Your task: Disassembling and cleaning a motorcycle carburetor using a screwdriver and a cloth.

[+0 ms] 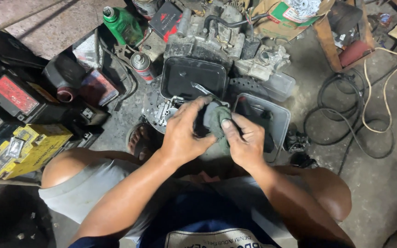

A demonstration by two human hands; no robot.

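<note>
Two hands [214,133], one green rag [218,120]

Dim workshop light; left edge sinks into shadow; centre sharp; slight wide-angle bend.

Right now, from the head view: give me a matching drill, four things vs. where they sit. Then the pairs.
Things:
1. green bottle
2. yellow box
3. cable coil
4. grey cloth

Places:
A. on the floor at the right
B. between the left hand and right hand
C. at the top, left of the engine
D. at the far left, beside the knee

Pairs: 1-C, 2-D, 3-A, 4-B
</note>
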